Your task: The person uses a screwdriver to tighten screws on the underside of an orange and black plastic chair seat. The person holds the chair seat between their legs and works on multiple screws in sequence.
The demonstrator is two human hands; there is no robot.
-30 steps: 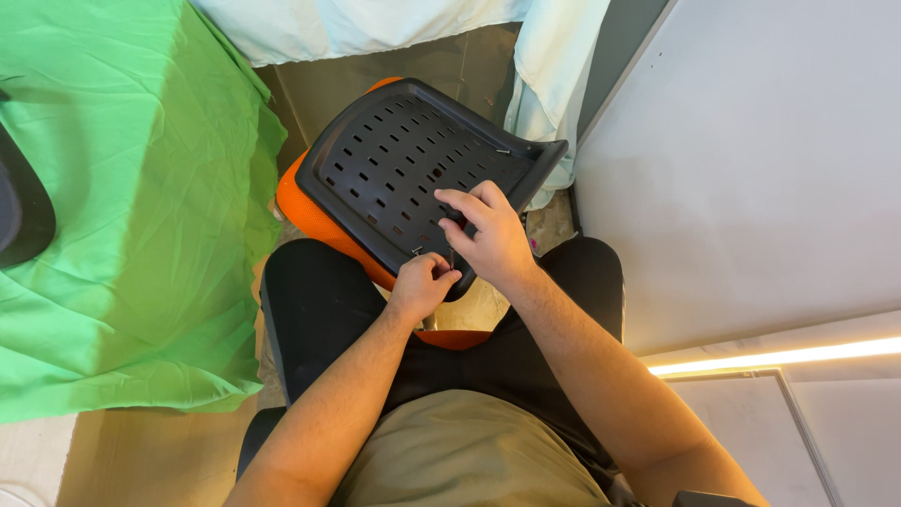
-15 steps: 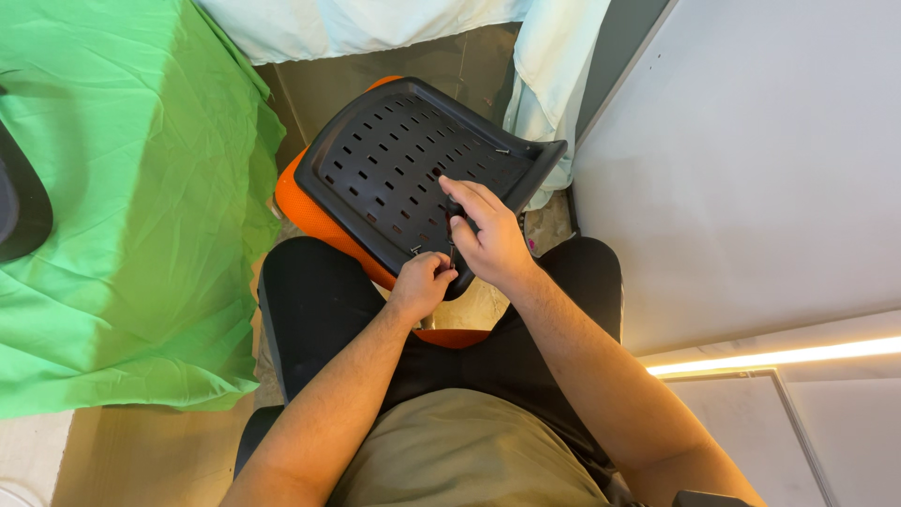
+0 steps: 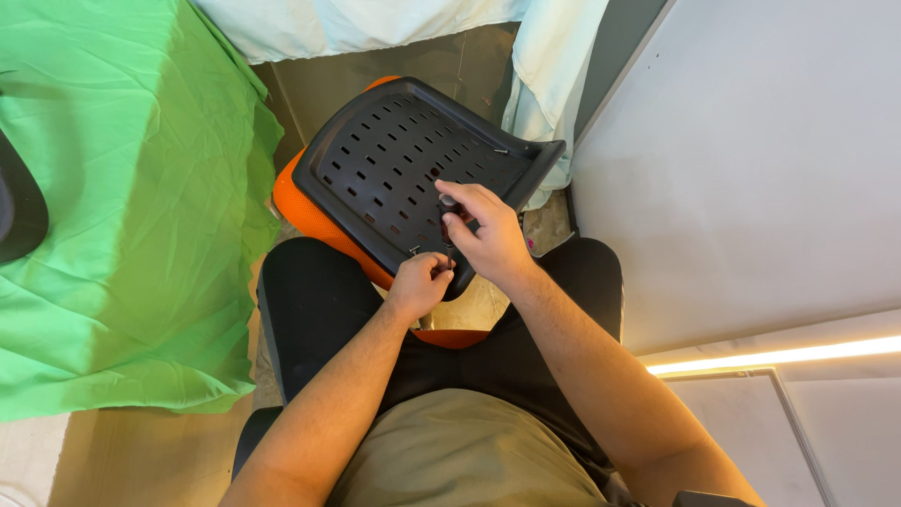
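Observation:
A black perforated plastic seat panel [image 3: 394, 160] lies tilted on an orange cushion [image 3: 296, 202], resting against my knees. My left hand [image 3: 418, 284] is at the panel's near edge, its fingertips pinched on a small metal fastener. Just above it, my right hand [image 3: 488, 235] is curled around a short dark tool [image 3: 449, 201] whose rounded end sticks out over the panel's slots. Two small screws [image 3: 500, 150] stand out of the panel, one near its far right rim and one by my left hand.
A table draped in green cloth [image 3: 113, 188] fills the left side, with a dark rounded object [image 3: 19, 211] at its left edge. Pale cloth [image 3: 554, 66] hangs behind the panel. A white wall panel [image 3: 751, 169] stands close on the right. Brown floor shows in between.
My right hand's fingers were spread on the panel; they have curled around the short dark tool. My left hand has stayed at the panel's near edge.

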